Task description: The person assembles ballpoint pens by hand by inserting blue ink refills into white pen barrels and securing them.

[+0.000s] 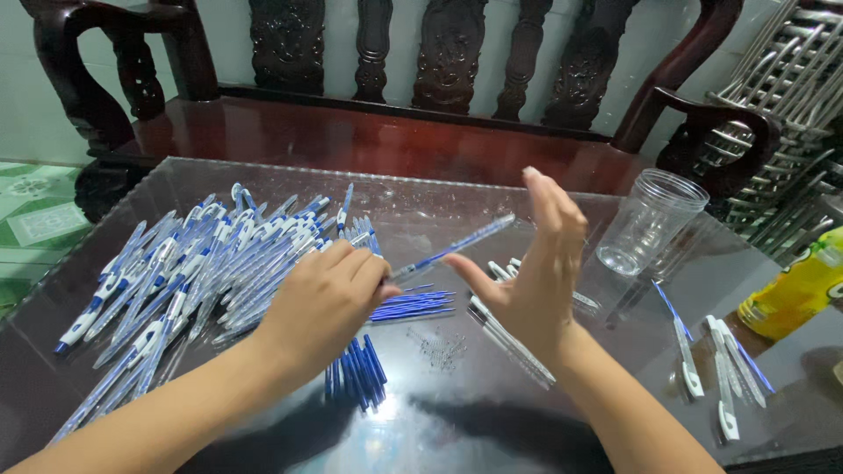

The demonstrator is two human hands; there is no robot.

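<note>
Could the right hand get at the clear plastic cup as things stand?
Probably yes: the right hand is open and holds nothing, and the clear plastic cup stands upright beside it with bare glass table between.

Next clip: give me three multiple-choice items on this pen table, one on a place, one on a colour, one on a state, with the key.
1. Where does the big pen pile lie?
A. by the left hand
B. by the yellow bottle
C. on the bench

2. What colour are the loose refills between the hands?
A. red
B. blue
C. green

3. How is the right hand?
A. fisted on a pen
B. flat on the table
C. open, fingers spread, holding nothing

Key: 1 A, the pile spreads on the table's left side, beside the left hand. 2 B, the thin refills are blue. 3 C, the right palm stands open while the left hand grips a pen that points toward it.
</note>
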